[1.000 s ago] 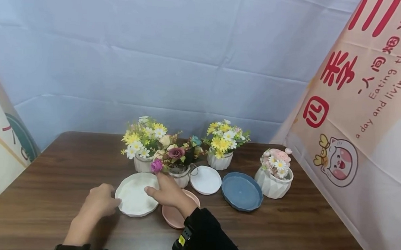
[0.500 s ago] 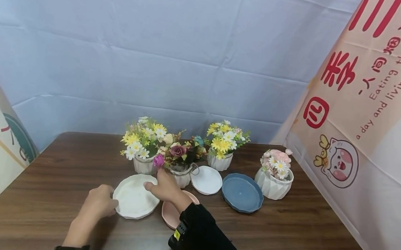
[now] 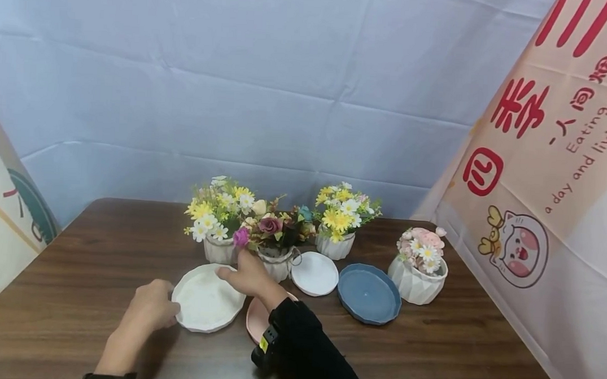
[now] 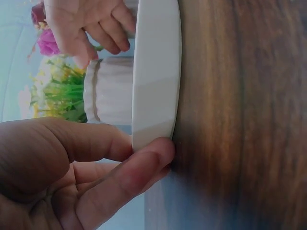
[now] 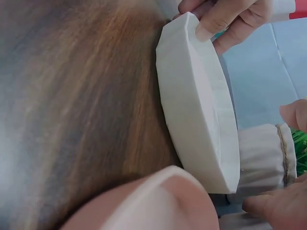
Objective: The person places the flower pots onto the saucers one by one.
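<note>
My left hand pinches the left rim of a shallow white plate with faceted sides. In the left wrist view, thumb and fingers grip the plate wall, low over the table. My right hand hovers by the plate's far right edge, its fingers loosely extended in front of a flower pot. Seen from the right wrist, this hand is apart from the plate and holds nothing. A pink plate lies under the right forearm, partly hidden by it.
A small white plate and a blue plate lie to the right. Behind stand white pots with yellow-white daisies, roses and more daisies. A faceted pot with pink flowers stands far right.
The white plate has come slightly nearer the front, still in my left hand. My right hand has drawn a little back from it, toward the rose pot, uncovering more of the plate.
</note>
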`<state>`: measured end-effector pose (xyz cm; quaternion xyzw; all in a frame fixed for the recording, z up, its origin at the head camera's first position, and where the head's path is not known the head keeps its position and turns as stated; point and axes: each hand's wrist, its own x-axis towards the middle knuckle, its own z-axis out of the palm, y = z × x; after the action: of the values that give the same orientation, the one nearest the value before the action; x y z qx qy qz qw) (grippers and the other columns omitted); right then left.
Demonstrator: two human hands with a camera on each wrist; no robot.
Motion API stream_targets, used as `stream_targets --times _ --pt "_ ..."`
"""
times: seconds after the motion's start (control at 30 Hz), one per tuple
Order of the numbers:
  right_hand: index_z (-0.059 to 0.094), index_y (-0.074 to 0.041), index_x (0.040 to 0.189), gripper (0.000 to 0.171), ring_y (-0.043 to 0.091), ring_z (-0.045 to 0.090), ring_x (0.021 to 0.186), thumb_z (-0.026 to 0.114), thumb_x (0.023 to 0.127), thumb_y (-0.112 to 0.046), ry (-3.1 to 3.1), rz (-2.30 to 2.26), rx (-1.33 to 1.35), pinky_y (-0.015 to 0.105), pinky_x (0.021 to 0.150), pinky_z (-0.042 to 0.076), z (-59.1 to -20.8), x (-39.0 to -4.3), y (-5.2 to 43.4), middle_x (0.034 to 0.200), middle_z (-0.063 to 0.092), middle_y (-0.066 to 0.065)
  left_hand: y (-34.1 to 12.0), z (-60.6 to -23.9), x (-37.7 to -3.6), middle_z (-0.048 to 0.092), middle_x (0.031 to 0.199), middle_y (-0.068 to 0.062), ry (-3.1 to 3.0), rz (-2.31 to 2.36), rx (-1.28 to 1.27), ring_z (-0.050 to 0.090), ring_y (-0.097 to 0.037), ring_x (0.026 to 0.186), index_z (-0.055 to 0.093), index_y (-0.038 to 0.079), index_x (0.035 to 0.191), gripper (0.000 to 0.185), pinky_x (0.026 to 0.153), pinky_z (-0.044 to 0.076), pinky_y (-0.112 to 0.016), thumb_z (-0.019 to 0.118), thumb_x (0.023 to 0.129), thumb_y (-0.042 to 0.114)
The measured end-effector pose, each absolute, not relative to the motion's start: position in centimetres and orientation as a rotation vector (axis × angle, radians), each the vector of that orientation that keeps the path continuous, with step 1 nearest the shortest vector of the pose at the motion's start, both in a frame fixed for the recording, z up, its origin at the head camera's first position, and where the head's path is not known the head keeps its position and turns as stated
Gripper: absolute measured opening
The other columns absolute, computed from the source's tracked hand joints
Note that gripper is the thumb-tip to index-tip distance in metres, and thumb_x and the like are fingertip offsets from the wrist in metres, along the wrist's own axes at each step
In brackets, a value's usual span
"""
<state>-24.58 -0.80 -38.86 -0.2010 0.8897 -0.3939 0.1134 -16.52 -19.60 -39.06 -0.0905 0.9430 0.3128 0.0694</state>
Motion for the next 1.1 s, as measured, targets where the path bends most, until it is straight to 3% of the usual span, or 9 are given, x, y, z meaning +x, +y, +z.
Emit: stream_targets --times 0.2,0.27,0.33,0.43,0.5,0.57,0.63,0.77,1.1 --pt "0.048 0.002 0.13 0.059 0.026 0.053 0.109 0.058 0.089 -0.039 2.621 -1.204 -0.508 0.036 0.085 0.044 -38.9 -25.2 -1.3 0.122 0.055 0.016 -19.4 -38.9 -16.6 0.055 0.054 -0.005 2.836 0.962 -0.262 0.055 -0.017 0.049 0.057 -0.014 0.095 0.028 0.048 0.044 -0.031 0.057 0.07 -0.001" --pt "0.055 0.0 0.12 0.05 0.023 0.057 0.097 0.058 0.089 -0.038 2.621 -1.238 -0.467 0.034 0.078 0.045 -38.9 -25.3 -1.5 0.11 0.06 0.012 -19.4 -38.9 -16.7 0.055 0.053 -0.005 2.839 0.974 -0.261 0.055 -0.017 0.049 0.058 -0.014 0.093 0.027 0.048 0.044 -0.031 0.056 0.07 -0.002" --pt "0.06 0.0 0.098 0.037 0.02 0.055 0.078 0.057 0.09 -0.036 2.599 -1.275 -0.429 0.032 0.067 0.043 -38.8 -25.4 -1.8 0.089 0.059 0.007 -19.4 -38.9 -16.7 0.056 0.054 -0.004 2.836 0.989 -0.26 0.056 -0.016 0.049 0.058 -0.014 0.095 0.028 0.049 0.045 -0.031 0.056 0.07 -0.002" --pt "0.051 -0.008 0.072 0.033 0.017 0.044 0.059 0.057 0.09 -0.035 2.601 -1.305 -0.391 0.03 0.057 0.036 -38.7 -25.5 -2.2 0.067 0.045 0.002 -19.6 -39.0 -16.7 0.056 0.054 -0.004 2.83 1.016 -0.26 0.057 -0.016 0.049 0.059 -0.014 0.095 0.028 0.049 0.046 -0.031 0.057 0.07 -0.002" --pt "0.045 -0.009 0.066 0.037 0.018 0.042 0.056 0.056 0.09 -0.035 2.604 -1.308 -0.369 0.03 0.056 0.035 -38.6 -25.5 -2.5 0.064 0.041 0.003 -19.8 -39.1 -16.7 0.057 0.055 -0.004 2.821 1.033 -0.26 0.057 -0.015 0.049 0.059 -0.014 0.096 0.029 0.049 0.047 -0.031 0.057 0.07 -0.003" --pt "0.052 -0.008 0.073 0.033 0.018 0.049 0.063 0.057 0.09 -0.037 2.621 -1.307 -0.342 0.031 0.059 0.039 -38.5 -25.6 -2.7 0.071 0.049 0.003 -19.9 -39.2 -16.7 0.057 0.055 -0.005 2.811 1.052 -0.263 0.058 -0.016 0.049 0.058 -0.015 0.097 0.03 0.049 0.048 -0.03 0.056 0.07 -0.003" --pt "0.06 -0.002 0.091 0.038 0.021 0.057 0.078 0.057 0.09 -0.04 2.619 -1.314 -0.311 0.033 0.068 0.045 -38.5 -25.7 -3.0 0.087 0.059 0.007 -20.0 -39.2 -16.6 0.057 0.055 -0.006 2.796 1.07 -0.268 0.059 -0.016 0.049 0.057 -0.017 0.1 0.032 0.049 0.049 -0.03 0.056 0.07 -0.004" --pt "0.052 0.002 0.125 0.059 0.028 0.055 0.106 0.059 0.088 -0.043 2.614 -1.345 -0.255 0.038 0.084 0.046 -38.5 -26.3 -3.5 0.118 0.057 0.015 -20.0 -39.3 -16.7 0.057 0.055 -0.005 2.789 1.074 -0.267 0.059 -0.016 0.049 0.058 -0.016 0.098 0.031 0.049 0.049 -0.029 0.056 0.07 -0.004" --pt "0.049 -0.002 0.132 0.072 0.03 0.05 0.115 0.063 0.082 -0.051 2.67 -1.339 -0.163 0.041 0.09 0.043 -38.8 -27.5 -4.6 0.128 0.053 0.015 -20.0 -39.0 -16.7 0.057 0.055 -0.005 2.788 1.068 -0.261 0.058 -0.015 0.049 0.057 -0.016 0.097 0.03 0.049 0.049 -0.029 0.056 0.07 -0.003"
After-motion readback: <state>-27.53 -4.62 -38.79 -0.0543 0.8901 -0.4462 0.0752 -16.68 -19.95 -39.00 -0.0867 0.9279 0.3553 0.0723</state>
